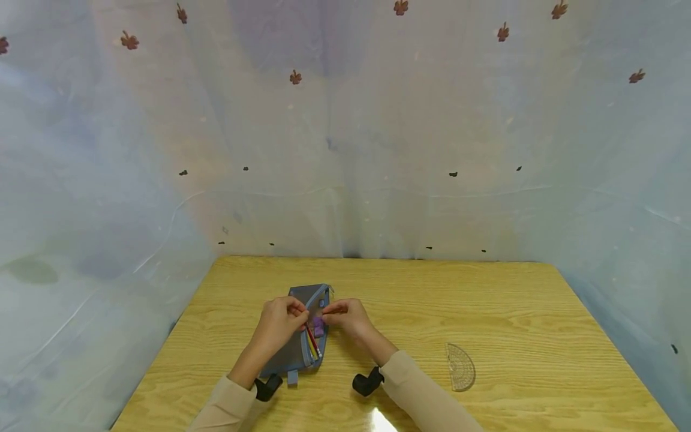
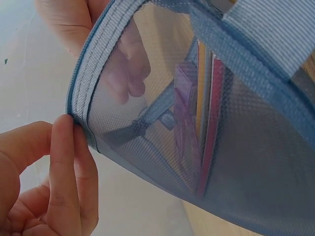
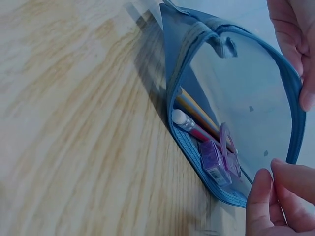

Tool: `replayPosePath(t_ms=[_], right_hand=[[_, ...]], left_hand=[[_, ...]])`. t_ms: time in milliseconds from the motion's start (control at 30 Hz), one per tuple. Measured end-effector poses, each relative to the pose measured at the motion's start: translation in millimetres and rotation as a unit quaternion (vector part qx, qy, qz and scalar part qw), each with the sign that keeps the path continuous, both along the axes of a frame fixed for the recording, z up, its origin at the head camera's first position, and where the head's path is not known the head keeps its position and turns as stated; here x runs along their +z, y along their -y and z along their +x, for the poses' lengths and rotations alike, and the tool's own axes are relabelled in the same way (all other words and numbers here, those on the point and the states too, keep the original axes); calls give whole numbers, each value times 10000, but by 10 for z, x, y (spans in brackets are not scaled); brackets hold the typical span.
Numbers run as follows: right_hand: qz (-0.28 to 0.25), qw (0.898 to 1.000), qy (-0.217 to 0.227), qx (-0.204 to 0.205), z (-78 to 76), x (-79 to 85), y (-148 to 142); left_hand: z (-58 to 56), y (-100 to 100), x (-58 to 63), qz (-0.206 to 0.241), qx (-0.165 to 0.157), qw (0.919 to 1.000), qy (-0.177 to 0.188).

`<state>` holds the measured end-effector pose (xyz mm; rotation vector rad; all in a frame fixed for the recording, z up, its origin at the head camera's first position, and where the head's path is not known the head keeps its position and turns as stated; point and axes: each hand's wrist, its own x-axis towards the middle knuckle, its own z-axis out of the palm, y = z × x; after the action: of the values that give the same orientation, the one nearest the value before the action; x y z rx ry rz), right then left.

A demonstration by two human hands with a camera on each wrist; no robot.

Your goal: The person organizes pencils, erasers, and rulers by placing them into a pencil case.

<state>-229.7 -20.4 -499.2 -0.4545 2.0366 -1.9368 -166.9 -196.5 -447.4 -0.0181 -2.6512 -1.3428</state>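
Observation:
A blue mesh zip pouch (image 1: 286,355) stands with its mouth open on the wooden table. My left hand (image 1: 278,324) pinches one zippered edge of that mouth between thumb and fingers. At the opposite edge, my right hand (image 1: 351,319) pinches the rim with its fingertips. Inside lie a yellow pencil (image 3: 197,110), a red pencil (image 3: 189,124) with a white eraser tip, a small purple block (image 3: 214,162) with a barcode label and a purple see-through piece (image 3: 225,142) with a ring-shaped loop. Mesh veils these contents in the left wrist view.
A clear protractor (image 1: 460,367) lies on the table (image 1: 518,336) to the right of my right arm. A pale curtain (image 1: 378,132) with leaf marks hangs behind the table and at both sides. Dark wrist mounts (image 1: 368,381) sit below my hands.

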Motion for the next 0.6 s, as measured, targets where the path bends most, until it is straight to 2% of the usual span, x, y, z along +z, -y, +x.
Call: replayPosePath(t_ms=[300, 367, 467, 533, 600], right_hand=[[6, 10000, 22, -21, 15, 33, -52], [-29, 10000, 20, 7, 44, 103, -74], [-122, 9999, -33, 36, 44, 92, -96], [-139, 9999, -1, 35, 67, 140, -110], [-132, 9999, -17, 20, 52, 118, -120]], left_hand=[[11, -1, 11, 48, -28, 10000, 64], [10, 3, 10, 45, -27, 10000, 71], [10, 4, 9, 57, -15, 10000, 62], [8, 2, 3, 47, -21, 10000, 34], [5, 0, -5, 30, -25, 10000, 3]])
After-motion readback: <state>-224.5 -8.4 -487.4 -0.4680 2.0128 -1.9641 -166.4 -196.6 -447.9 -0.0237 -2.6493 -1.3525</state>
